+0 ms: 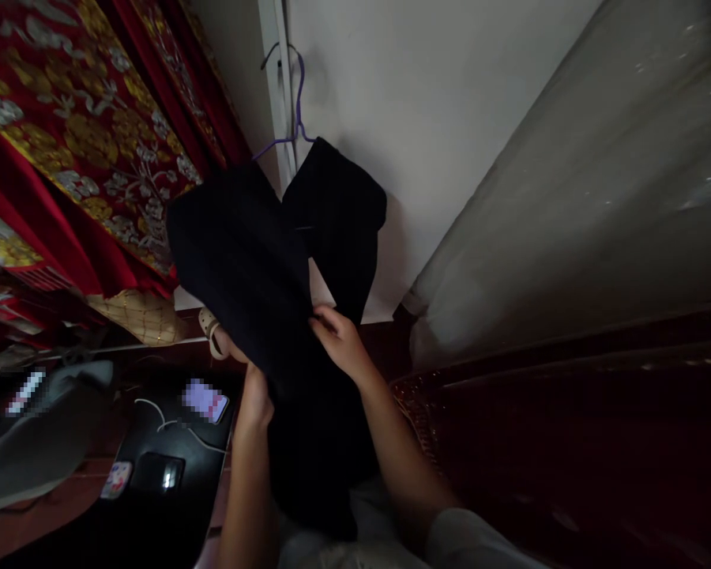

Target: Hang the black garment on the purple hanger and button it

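R hand (337, 338) pinched on edge of dark garment (290, 340) w/ purple hanger (301, 79); L hand (258, 397) at its L side, fingers hidden, can't tell grip.

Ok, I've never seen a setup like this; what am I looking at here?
No machine: these are a person's two bare hands, seen from a camera worn on the head, looking forward and down. It's the only view. A dark garment hangs from a purple hanger. The right hand holds its front edge; the left hand is at its side, fingers hidden. At left, a black surface carries a lit phone, a white cable, a dark flat object and a small patterned one.
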The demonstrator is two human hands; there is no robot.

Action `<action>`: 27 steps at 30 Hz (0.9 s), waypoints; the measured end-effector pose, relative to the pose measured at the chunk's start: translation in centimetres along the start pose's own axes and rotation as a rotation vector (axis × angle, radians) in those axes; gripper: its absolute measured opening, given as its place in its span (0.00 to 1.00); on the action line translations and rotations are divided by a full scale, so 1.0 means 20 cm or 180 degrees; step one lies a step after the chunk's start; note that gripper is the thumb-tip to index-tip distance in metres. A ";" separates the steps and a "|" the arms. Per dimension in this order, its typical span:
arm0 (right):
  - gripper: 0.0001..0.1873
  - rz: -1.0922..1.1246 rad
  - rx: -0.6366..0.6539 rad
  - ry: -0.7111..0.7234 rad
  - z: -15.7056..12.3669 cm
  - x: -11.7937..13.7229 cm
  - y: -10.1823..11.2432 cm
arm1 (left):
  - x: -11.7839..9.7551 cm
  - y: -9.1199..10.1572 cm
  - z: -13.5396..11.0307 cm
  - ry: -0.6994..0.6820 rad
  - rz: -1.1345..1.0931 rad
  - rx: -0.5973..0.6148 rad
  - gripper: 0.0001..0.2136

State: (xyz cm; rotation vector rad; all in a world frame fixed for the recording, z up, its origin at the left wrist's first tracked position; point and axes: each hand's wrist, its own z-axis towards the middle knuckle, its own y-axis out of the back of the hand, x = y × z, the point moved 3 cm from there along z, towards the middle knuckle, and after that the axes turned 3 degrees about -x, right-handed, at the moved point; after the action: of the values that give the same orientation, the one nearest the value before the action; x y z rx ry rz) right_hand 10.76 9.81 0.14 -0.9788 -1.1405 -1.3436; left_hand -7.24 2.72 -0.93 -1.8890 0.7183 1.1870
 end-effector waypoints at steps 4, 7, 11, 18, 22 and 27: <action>0.12 -0.0624 0.0869 -0.0297 -0.07 0.16 0.17 | -0.10 0.06 0.04 -0.1575 -0.0290 -0.1117 0.14; 0.10 -0.0883 0.1384 -0.0261 -0.15 0.34 0.23 | -0.14 0.01 -0.09 -0.2537 -0.0018 -0.1043 0.13; 0.03 -0.0757 0.1208 0.0362 -0.21 0.48 0.21 | -0.09 -0.17 -0.27 -0.2046 0.0703 0.0607 0.09; 0.06 -0.0748 0.0403 0.1057 -0.21 0.48 0.25 | -0.04 -0.31 -0.34 -0.1438 0.0626 0.1093 0.16; 0.23 -0.0581 0.0138 0.1341 -0.20 0.51 0.26 | -0.04 -0.36 -0.33 -0.1463 0.0589 0.1187 0.08; 0.26 -0.0542 0.0145 0.1168 -0.19 0.48 0.27 | -0.03 -0.36 -0.38 -0.1553 0.0639 0.1140 0.05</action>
State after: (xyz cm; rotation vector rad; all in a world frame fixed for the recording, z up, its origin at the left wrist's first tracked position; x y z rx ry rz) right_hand 15.44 4.33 9.22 -0.5794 -0.9826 -1.5510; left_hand 1.75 0.34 3.83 -1.1911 0.7918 1.4615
